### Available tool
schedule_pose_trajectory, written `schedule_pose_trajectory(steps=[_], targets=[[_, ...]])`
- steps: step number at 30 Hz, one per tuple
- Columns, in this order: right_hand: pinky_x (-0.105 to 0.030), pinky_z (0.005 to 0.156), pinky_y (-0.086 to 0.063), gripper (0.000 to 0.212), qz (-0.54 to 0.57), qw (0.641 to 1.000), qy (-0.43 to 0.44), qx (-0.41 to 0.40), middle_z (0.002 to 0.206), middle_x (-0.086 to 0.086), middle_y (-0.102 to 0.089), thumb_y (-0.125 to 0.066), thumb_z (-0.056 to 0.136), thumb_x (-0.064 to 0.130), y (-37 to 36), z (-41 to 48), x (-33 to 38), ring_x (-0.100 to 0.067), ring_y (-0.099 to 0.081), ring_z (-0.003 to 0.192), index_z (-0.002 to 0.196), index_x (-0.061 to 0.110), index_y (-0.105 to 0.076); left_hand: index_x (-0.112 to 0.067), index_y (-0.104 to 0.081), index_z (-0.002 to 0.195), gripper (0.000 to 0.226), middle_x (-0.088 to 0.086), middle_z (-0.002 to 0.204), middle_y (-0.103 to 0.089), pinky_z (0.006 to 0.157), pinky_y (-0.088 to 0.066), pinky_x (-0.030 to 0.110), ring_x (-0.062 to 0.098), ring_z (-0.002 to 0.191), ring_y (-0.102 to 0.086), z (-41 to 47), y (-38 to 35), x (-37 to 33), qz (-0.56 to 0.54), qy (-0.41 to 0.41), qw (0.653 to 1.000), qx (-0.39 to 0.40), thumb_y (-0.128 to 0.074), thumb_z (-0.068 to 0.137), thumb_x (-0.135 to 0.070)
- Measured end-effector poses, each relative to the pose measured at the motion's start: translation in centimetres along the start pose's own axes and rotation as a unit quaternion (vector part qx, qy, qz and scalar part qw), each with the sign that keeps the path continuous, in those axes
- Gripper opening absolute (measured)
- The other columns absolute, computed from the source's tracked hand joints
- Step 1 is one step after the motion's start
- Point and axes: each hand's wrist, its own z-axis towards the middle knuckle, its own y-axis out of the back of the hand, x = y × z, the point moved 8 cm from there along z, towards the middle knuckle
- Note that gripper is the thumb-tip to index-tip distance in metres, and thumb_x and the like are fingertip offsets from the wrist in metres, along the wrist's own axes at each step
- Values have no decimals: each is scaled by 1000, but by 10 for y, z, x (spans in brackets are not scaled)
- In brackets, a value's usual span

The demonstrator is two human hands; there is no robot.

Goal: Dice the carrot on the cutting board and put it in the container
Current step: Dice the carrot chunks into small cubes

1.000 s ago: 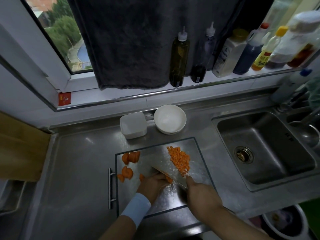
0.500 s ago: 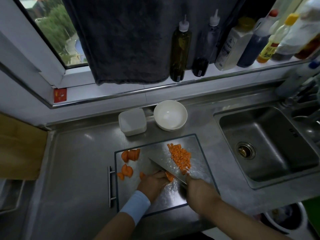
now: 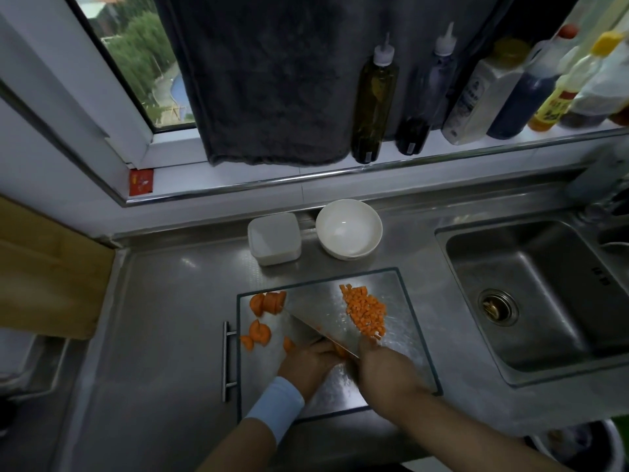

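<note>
Since a second ago the knife (image 3: pixel 323 327) has swung so that its tip reaches the uncut slices (image 3: pixel 267 303) (another stroke, I judge); dicing goes on. The dice pile (image 3: pixel 366 313) lies on the cutting board (image 3: pixel 405 362), right of the blade, not yet in the container (image 3: pixel 274 238). The right hand (image 3: pixel 386 369) has its grip clamped on the knife. The left hand (image 3: pixel 308 364), fingers curled, pins a carrot piece (image 3: pixel 340 351).
</note>
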Motion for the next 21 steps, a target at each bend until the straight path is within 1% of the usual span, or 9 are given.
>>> schedule_pose_trajectory(steps=[3, 4, 6, 8, 10, 12, 16, 19, 21], targets=[[-29, 79, -54, 19, -2, 1000, -20, 14, 101, -1, -68, -47, 97, 23, 1, -17, -12, -15, -67, 90, 113, 21, -57, -38, -59, 118, 53, -9, 127, -59, 86, -51, 55, 21, 115, -58, -1, -5, 3, -20, -10, 1000, 10, -79, 74, -18], [-30, 80, -54, 21, -2, 999, -29, 20, 100, -1, -68, -46, 97, 23, 2, -21, -15, -16, -67, 90, 114, 21, -58, -38, -58, 119, 54, -9, 129, -58, 90, -50, 55, 20, 117, -57, -2, -3, 2, -17, -18, 1000, -1, -80, 74, -17], [-30, 79, -54, 23, -5, 999, -36, 29, 100, -2, -69, -46, 96, 21, 3, -28, -20, -17, -67, 91, 114, 22, -61, -36, -67, 111, 55, -11, 122, -63, 93, -46, 42, 15, 110, -61, -2, 2, -4, -15, -34, 999, -1, -88, 62, -19], [-28, 77, -52, 23, -5, 999, -37, 30, 100, -1, -69, -47, 95, 19, 3, -29, -23, -16, -67, 90, 111, 23, -63, -33, -70, 107, 51, -11, 118, -65, 88, -50, 39, 14, 107, -63, -1, 6, -8, -13, -29, 999, 10, -88, 61, -20], [-28, 79, -53, 21, 1, 999, -37, 32, 101, -1, -69, -48, 95, 21, 1, -28, -24, -16, -67, 92, 110, 23, -63, -30, -67, 113, 33, -8, 123, -63, 88, -52, 48, 16, 111, -60, -1, 2, -3, -32, -29, 999, -8, -67, 81, -26], [-26, 80, -51, 20, 7, 999, -27, 33, 106, -2, -68, -48, 96, 23, -3, -22, -24, -16, -65, 97, 111, 21, -61, -30, -63, 120, 35, -7, 127, -60, 90, -51, 50, 17, 116, -57, -3, -10, 6, -25, -20, 999, 2, -49, 88, -32], [-18, 73, -38, 18, 14, 1000, -5, 26, 108, 0, -68, -51, 98, 27, -10, -5, -19, -14, -64, 97, 112, 20, -60, -32, -66, 115, 31, -10, 120, -63, 90, -53, 41, 13, 110, -58, 0, -14, 10, -25, -22, 999, -4, -55, 86, -30], [-21, 73, -41, 18, 10, 1000, 11, 19, 106, -3, -68, -52, 96, 27, -13, 10, -7, -17, -65, 95, 110, 19, -60, -32, -71, 102, 39, -11, 109, -67, 82, -56, 38, 13, 100, -63, -1, -14, 4, -21, -33, 999, 16, -82, 67, -19], [-23, 69, -40, 16, 12, 1000, 16, 12, 103, -5, -68, -53, 95, 24, -9, 15, 2, -20, -65, 93, 108, 17, -58, -33, -73, 95, 38, -14, 102, -68, 80, -56, 40, 13, 95, -65, -2, -11, 5, -1, -16, 1000, -1, -85, 61, -19]])
